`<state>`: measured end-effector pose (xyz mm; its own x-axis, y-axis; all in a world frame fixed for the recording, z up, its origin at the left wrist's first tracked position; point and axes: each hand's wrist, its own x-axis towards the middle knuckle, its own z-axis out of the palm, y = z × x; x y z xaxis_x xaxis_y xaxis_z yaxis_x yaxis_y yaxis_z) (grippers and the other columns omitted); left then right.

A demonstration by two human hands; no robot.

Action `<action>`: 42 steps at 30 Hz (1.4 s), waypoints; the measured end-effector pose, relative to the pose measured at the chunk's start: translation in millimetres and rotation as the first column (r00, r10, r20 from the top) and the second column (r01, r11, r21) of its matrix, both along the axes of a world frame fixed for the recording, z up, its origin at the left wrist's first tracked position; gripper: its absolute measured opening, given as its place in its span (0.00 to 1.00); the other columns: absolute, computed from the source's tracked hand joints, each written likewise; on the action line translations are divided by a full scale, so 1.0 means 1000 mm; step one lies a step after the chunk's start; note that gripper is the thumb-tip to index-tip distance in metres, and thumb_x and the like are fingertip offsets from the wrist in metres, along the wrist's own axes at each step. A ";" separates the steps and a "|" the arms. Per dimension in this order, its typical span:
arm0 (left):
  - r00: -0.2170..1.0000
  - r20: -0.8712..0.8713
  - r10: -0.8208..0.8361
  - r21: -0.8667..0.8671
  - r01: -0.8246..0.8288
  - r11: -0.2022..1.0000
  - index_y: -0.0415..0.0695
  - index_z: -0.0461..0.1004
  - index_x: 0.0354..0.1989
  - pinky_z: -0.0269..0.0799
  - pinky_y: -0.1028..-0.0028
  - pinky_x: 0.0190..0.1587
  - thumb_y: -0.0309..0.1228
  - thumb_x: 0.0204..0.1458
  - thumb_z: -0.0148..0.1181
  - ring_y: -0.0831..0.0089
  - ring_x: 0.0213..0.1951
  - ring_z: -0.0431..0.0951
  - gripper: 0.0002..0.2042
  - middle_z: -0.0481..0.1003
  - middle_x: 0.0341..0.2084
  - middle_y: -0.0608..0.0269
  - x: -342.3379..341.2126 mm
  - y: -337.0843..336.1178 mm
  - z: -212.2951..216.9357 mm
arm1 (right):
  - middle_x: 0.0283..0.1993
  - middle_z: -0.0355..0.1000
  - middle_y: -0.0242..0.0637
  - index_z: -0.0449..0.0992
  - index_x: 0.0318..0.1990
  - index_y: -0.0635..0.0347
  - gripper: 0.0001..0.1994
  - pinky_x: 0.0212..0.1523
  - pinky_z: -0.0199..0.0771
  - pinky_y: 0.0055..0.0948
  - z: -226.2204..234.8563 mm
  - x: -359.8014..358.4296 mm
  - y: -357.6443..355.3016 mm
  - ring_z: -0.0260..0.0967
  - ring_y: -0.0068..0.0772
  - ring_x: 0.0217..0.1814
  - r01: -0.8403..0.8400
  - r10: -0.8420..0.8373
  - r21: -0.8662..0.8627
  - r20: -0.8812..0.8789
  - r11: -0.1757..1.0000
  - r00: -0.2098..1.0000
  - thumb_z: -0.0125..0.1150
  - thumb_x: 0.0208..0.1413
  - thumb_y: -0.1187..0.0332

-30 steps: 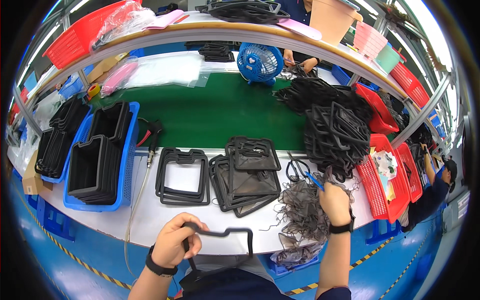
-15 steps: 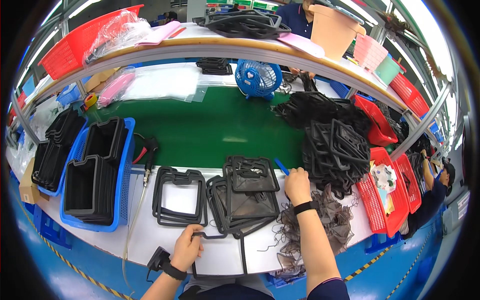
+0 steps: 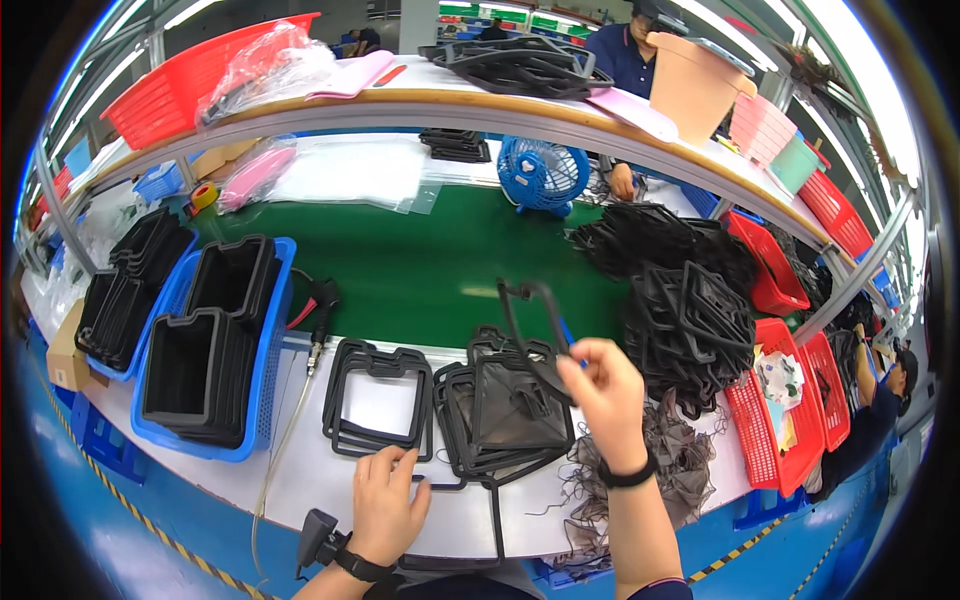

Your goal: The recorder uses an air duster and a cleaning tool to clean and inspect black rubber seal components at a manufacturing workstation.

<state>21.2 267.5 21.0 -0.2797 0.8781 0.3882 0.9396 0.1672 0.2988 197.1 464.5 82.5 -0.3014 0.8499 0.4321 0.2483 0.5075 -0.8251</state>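
Note:
My right hand (image 3: pixel 608 405) is closed on a black rectangular frame (image 3: pixel 557 320), lifted and tilted above the bench; a slim blue stick-like tool (image 3: pixel 567 333) shows beside it in the same hand. My left hand (image 3: pixel 388 505) has its fingers curled at the notched edge of another black frame (image 3: pixel 497 520) lying flat at the bench's front edge. Between the hands lies a pile of black frames, some with dark mesh (image 3: pixel 515 405). To its left is a small stack of bare frames (image 3: pixel 378 400).
Crumpled dark mesh scraps (image 3: pixel 665 455) lie by my right forearm. A heap of black frames (image 3: pixel 690 325) and a red basket (image 3: pixel 775 420) stand at right. Blue baskets (image 3: pixel 262 400) of stacked frames stand at left, near a black air gun (image 3: pixel 322 310). A blue fan (image 3: pixel 543 172) stands farther back.
My right hand has raised a frame off the middle pile. My left hand stays by the front frame, its fingers now farther over the edge. The whole view has shifted slightly.

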 end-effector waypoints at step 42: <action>0.393 0.873 -0.289 0.149 0.348 0.926 0.39 0.70 0.32 0.64 0.86 0.27 0.20 0.47 0.61 0.85 0.26 0.70 0.06 0.70 0.27 0.68 0.023 0.010 0.069 | 0.24 0.71 0.38 0.75 0.29 0.65 0.03 0.25 0.69 0.21 -0.003 0.011 -0.111 0.71 0.24 0.25 -0.174 0.176 -0.240 -0.014 0.955 0.984 0.61 0.47 0.75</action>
